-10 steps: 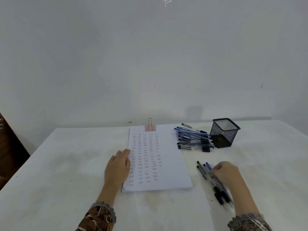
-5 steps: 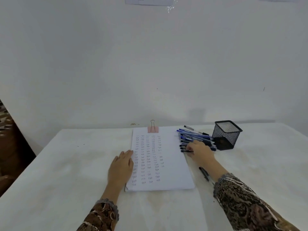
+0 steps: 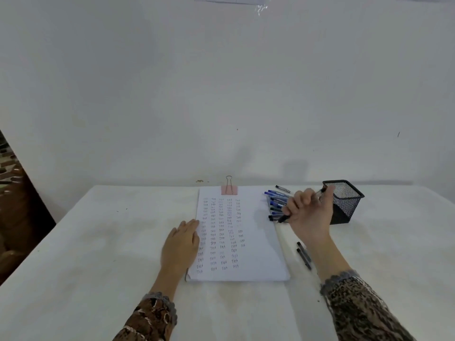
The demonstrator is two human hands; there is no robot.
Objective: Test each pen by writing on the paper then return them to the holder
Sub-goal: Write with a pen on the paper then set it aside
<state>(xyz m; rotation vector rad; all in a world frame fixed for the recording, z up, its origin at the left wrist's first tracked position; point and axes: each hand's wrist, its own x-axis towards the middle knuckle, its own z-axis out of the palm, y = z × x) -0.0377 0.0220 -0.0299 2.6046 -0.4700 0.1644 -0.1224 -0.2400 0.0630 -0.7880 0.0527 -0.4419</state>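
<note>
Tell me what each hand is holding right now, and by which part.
The right hand holds one slim dark-tipped pen, its grip round the middle of the barrel. The left hand holds nothing, resting flat on the white paper.

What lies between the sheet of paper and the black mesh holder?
Head view: a pile of pens lies there, and the right hand, gripping one pen, hides part of it.
</note>
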